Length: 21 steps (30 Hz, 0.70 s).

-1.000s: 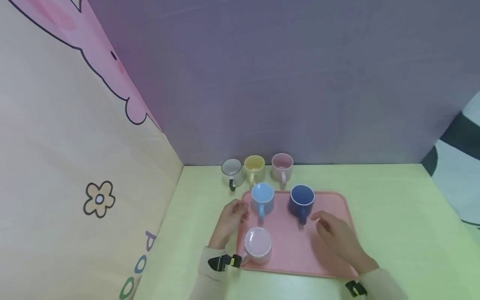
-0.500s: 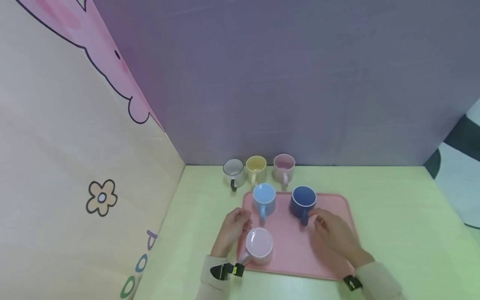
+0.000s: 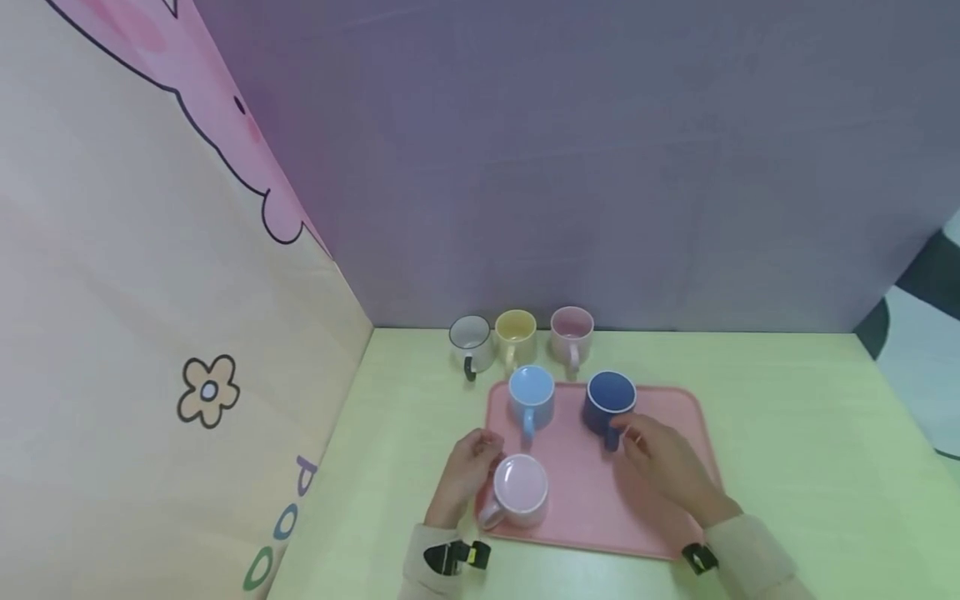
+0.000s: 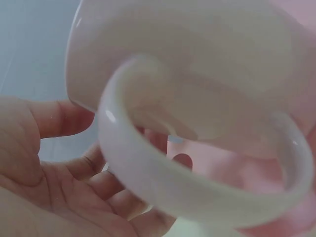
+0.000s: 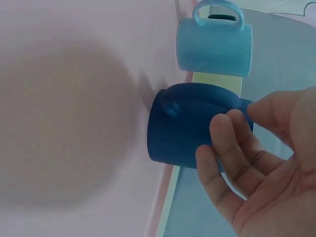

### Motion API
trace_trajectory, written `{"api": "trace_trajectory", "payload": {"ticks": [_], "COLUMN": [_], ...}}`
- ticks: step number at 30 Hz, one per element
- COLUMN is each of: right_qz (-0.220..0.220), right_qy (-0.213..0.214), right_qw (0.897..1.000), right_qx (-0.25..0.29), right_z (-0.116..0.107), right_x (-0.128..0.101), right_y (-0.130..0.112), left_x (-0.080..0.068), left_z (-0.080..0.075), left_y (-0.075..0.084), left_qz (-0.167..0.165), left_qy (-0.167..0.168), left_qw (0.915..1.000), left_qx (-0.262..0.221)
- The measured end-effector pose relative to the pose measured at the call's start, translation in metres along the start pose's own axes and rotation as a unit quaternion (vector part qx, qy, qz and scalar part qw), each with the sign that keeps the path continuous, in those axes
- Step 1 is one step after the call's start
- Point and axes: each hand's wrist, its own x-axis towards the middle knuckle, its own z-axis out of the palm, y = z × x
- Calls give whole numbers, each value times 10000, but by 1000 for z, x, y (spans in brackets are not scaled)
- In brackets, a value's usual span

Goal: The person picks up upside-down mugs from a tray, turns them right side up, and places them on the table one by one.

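Dark blue mug (image 3: 609,397): upright on the far right part of the pink tray (image 3: 660,467), handle turned toward the person.
Right hand (image 3: 660,462): lies over the tray just in front of the dark blue mug; its fingers (image 5: 232,143) are loosely bent and touch the mug's side by the handle (the right wrist view shows no full grip round it).
Pale pink mug (image 3: 517,487): upright at the tray's near left corner, handle pointing to the near left.
Left hand (image 3: 467,468): sits at the tray's left edge, right beside the pale pink mug; in the left wrist view its fingers (image 4: 64,118) curl loosely behind the mug's body and handle, palm up toward it, and I cannot tell whether they truly hold it.
Light blue mug (image 3: 531,393): upright on the far left part of the tray, left of the dark blue mug and apart from it.
Off the tray: a white mug (image 3: 468,340) with a dark handle, a yellow mug (image 3: 515,332) and a pinkish mug (image 3: 572,330) stand in a row behind the tray, near the purple back wall (image 3: 600,167).
Table (image 3: 787,433): pale green, carrying the tray and all the mugs.
Left side: a cream panel (image 3: 150,350) with a flower drawing and a pink cartoon shape.
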Motion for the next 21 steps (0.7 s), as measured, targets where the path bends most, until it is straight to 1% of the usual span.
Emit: {"api": "trace_trajectory", "payload": {"ticks": [6,10,14,19,21], "right_qz": [-8,-136,-360,-716,-814], "right_qy": [-38,-6,13,136,182], "right_qw": [9999,9995,9982,9941,9920], "right_qx": [-130,-284,-488,-803,-945], "right_z": [2,3,6,11,11], "right_x": [3,6,9,12,13], "right_y": [0,-1,0,2,2], "left_x": [-10,-19,-26,-33,-34], "left_z": [-1,-2,-3,0,2], "left_y": [-6,-13,-20,-26,-28], "left_qz": [121,199,191,1,19], "left_qy": [317,448,501,529,590], "left_qw": [9975,9953,9953,9979,9978], "left_qx": [619,835,806,386,286]}}
